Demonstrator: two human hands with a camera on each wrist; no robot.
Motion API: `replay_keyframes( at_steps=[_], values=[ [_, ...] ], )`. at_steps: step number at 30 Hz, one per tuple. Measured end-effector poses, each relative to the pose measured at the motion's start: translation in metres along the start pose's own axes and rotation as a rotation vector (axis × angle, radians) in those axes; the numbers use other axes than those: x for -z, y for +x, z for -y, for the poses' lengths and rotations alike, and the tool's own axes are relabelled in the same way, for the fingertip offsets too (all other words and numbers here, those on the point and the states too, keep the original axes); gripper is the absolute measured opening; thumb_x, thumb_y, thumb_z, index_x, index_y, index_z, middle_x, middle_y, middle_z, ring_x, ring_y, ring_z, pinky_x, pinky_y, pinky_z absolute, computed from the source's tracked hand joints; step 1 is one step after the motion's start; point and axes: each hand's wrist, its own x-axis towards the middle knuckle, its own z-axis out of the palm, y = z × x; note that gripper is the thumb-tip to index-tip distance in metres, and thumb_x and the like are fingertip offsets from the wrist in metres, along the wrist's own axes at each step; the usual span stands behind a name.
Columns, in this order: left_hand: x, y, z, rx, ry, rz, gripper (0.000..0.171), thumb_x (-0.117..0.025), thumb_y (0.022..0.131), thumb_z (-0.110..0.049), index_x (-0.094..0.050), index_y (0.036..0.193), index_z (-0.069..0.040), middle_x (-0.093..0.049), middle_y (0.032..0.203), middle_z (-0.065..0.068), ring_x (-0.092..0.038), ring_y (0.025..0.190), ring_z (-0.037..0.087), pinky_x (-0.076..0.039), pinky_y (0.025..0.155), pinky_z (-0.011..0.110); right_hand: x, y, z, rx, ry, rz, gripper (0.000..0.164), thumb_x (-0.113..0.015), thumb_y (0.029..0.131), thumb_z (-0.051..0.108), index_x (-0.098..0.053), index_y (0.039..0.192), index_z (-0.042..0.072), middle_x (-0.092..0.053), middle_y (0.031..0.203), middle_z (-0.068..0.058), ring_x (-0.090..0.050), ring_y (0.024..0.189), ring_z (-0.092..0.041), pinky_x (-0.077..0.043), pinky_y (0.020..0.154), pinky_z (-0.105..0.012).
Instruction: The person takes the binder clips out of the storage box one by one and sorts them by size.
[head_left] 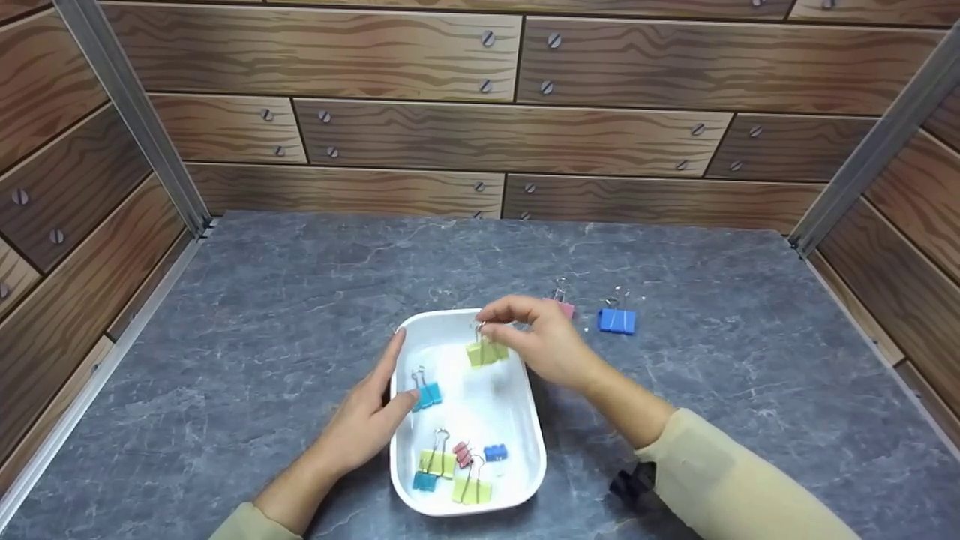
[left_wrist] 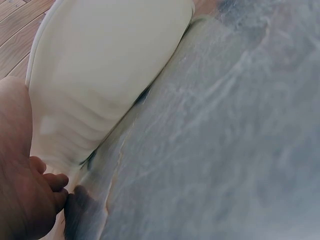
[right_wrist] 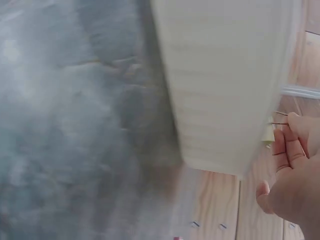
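Two hands work at the white tray (head_left: pixel 472 409) on the desk (head_left: pixel 300 337), and the yellow-green clip (head_left: pixel 486 354) being handled is over its far right part, inside the rim. The right hand (head_left: pixel 551 341) pinches that clip by its wire handles, fingers narrow, with the clip's body hanging below the fingertips. The left hand (head_left: pixel 367 420) holds the left wall, thumb over the rim and index finger stretched along the outside — a good brace, and a firm one should stop the tray skidding if the right hand brushes the opposite wall. Whether the thumb touches the teal clip (head_left: pixel 429 394) beneath it, I cannot tell; raising it slightly would avoid nudging that clip. Handles this thin probably let the body swing, so a slow, level wrist and a steady pinch suit the step best. It also pays to stay well apart from the bunch at the near end, where the red clip (head_left: pixel 463 454), the small blue clip (head_left: pixel 496 452) and others sit close together and wires could snag. Outside the tray, to its right, are the pink clip (head_left: pixel 568 309) and the larger blue clip (head_left: pixel 617 321); the right hand is just beside the pink one — moving with raised knuckles should avoid dragging it.
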Motion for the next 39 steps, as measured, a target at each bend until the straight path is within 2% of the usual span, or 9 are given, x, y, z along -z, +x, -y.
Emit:
replay_keyframes(
  at_steps=[5, 10, 13, 17, 23, 32, 35, 39],
  values=[
    [0.001, -0.001, -0.001, -0.004, 0.001, 0.0, 0.081, -0.06, 0.104, -0.023, -0.017, 0.172, -0.029, -0.027, 0.173, 0.006, -0.031, 0.155, 0.027, -0.03, 0.123, 0.053, 0.02, 0.001, 0.011, 0.002, 0.107, -0.068, 0.015, -0.074, 0.098, 0.005, -0.077, 0.111, -0.002, -0.076, 0.103, -0.019, -0.072, 0.09, -0.024, -0.061, 0.083, -0.036],
    [0.0, -0.001, -0.001, -0.009, 0.003, -0.005, 0.08, -0.06, 0.104, -0.023, -0.018, 0.172, -0.028, -0.029, 0.172, 0.008, -0.033, 0.154, 0.028, -0.031, 0.122, 0.055, 0.05, -0.002, 0.014, -0.009, 0.112, -0.154, 0.014, -0.073, 0.098, 0.002, -0.078, 0.111, -0.002, -0.076, 0.097, -0.017, -0.071, 0.082, -0.018, -0.059, 0.069, -0.027],
    [0.0, 0.0, -0.002, -0.003, -0.005, 0.004, 0.08, -0.058, 0.105, -0.023, -0.016, 0.172, -0.029, -0.028, 0.173, 0.008, -0.037, 0.153, 0.028, -0.035, 0.12, 0.053, 0.071, -0.006, 0.012, -0.02, 0.095, -0.214, 0.015, -0.072, 0.099, 0.0, -0.076, 0.112, -0.007, -0.075, 0.096, -0.015, -0.07, 0.081, -0.015, -0.058, 0.07, -0.026],
    [-0.001, 0.0, -0.001, 0.006, -0.012, 0.014, 0.08, -0.057, 0.105, -0.023, -0.014, 0.172, -0.03, -0.027, 0.173, 0.008, -0.037, 0.153, 0.027, -0.036, 0.119, 0.052, 0.1, -0.012, 0.009, -0.043, 0.042, -0.287, 0.018, -0.072, 0.1, 0.003, -0.074, 0.114, -0.008, -0.075, 0.095, -0.009, -0.07, 0.086, -0.015, -0.06, 0.079, -0.027],
    [0.0, 0.0, -0.001, 0.007, -0.016, 0.011, 0.08, -0.058, 0.105, -0.024, -0.015, 0.172, -0.031, -0.025, 0.174, 0.006, -0.032, 0.155, 0.026, -0.03, 0.122, 0.053, 0.14, -0.021, -0.003, -0.043, 0.026, -0.357, 0.02, -0.071, 0.102, 0.006, -0.073, 0.116, -0.009, -0.074, 0.094, -0.008, -0.071, 0.086, -0.014, -0.06, 0.081, -0.027],
    [-0.001, 0.001, -0.001, 0.007, -0.018, 0.018, 0.08, -0.058, 0.106, -0.024, -0.014, 0.173, -0.03, -0.023, 0.174, 0.006, -0.031, 0.156, 0.027, -0.029, 0.123, 0.053, 0.183, -0.036, -0.044, -0.104, -0.046, -0.383, 0.029, -0.064, 0.107, 0.009, -0.066, 0.124, -0.015, -0.076, 0.098, 0.003, -0.071, 0.087, -0.009, -0.059, 0.082, -0.022],
    [-0.001, 0.001, 0.0, 0.003, -0.02, 0.019, 0.08, -0.058, 0.106, -0.024, -0.013, 0.173, -0.03, -0.023, 0.174, 0.007, -0.031, 0.155, 0.027, -0.029, 0.123, 0.053, 0.192, -0.04, -0.057, -0.141, -0.071, -0.381, 0.028, -0.063, 0.108, 0.009, -0.067, 0.124, -0.013, -0.075, 0.098, 0.007, -0.07, 0.088, -0.008, -0.058, 0.081, -0.021],
    [0.0, 0.001, 0.0, -0.014, -0.027, 0.016, 0.08, -0.058, 0.106, -0.024, -0.014, 0.173, -0.029, -0.024, 0.174, 0.006, -0.031, 0.156, 0.027, -0.028, 0.123, 0.052, 0.202, -0.044, -0.073, -0.184, -0.077, -0.372, 0.027, -0.062, 0.108, 0.009, -0.067, 0.125, -0.012, -0.074, 0.1, 0.007, -0.069, 0.089, -0.007, -0.058, 0.082, -0.02]
  ],
)
